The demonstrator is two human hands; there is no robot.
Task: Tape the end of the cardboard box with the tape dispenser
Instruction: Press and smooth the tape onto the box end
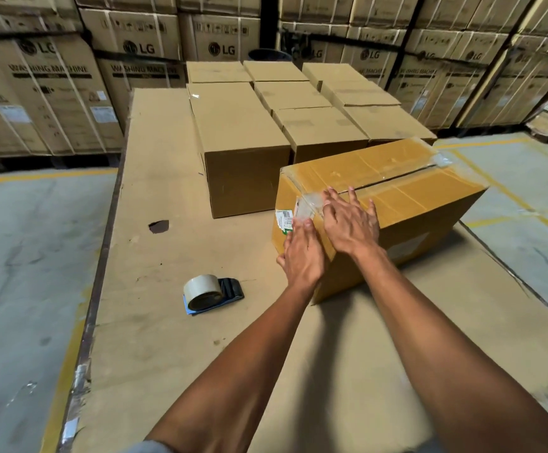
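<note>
A brown cardboard box lies on a cardboard-covered platform, its top seam taped lengthwise. Clear tape wraps over its near end, beside a small green and white label. My left hand lies flat against the near end face, fingers on the tape. My right hand presses flat on the top corner, fingers spread over the seam. Neither hand holds anything. The tape dispenser, a blue and black holder with a tan tape roll, lies on the platform to the left of the box, apart from both hands.
Several plain closed boxes stand in rows behind the taped box. The cardboard sheet on the platform has a small hole. Tall washing-machine cartons line the back wall. Concrete floor with yellow lines lies on both sides.
</note>
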